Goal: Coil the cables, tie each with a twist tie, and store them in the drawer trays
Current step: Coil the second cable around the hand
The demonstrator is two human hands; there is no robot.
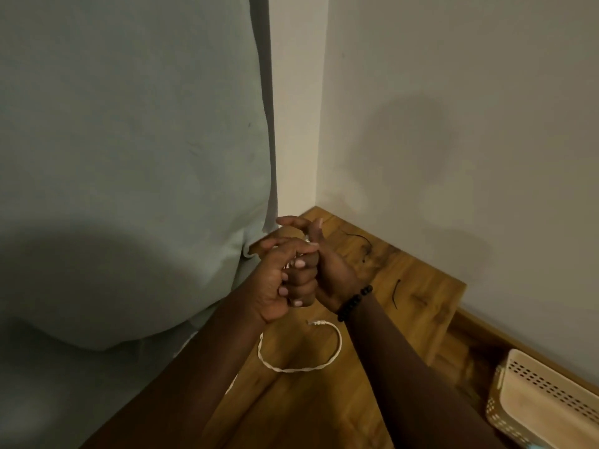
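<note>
Left hand (275,283) and right hand (319,270) raised together above the wooden counter (418,299), fingers interlaced around a white braided cable (299,354). Left hand: fingers curled, thumb and forefinger reaching over the right hand's knuckles, gripping the hidden part of the cable. Right hand: lower fingers curled tight around the cable, thumb upright, forefinger crooked toward the left above the clasp. Slivers of white visible between the fingers; coiled or loose inside the grip, cannot tell. Black beaded bracelet (355,301) on the right wrist.

Free length of the cable hanging from beneath the hands, sweeping in one open loop over the counter, ending in a small white plug (316,323) just near of the hands. A further white strand passing behind the left forearm toward the near left.

Two thin black twist ties on the counter: one (359,243) curved, far right of the hands, close to the wall; one (396,293) nearly straight, right of the bracelet, well apart from the cable.

Cream perforated drawer tray (547,406) at the near right, lower than the counter top, partly cut off by the picture's edge; contents not discernible.

Pale green curtain (129,157) filling the left side, its hem falling beside the counter. White wall (453,124) behind and to the right, meeting in a corner at the counter's far end.
</note>
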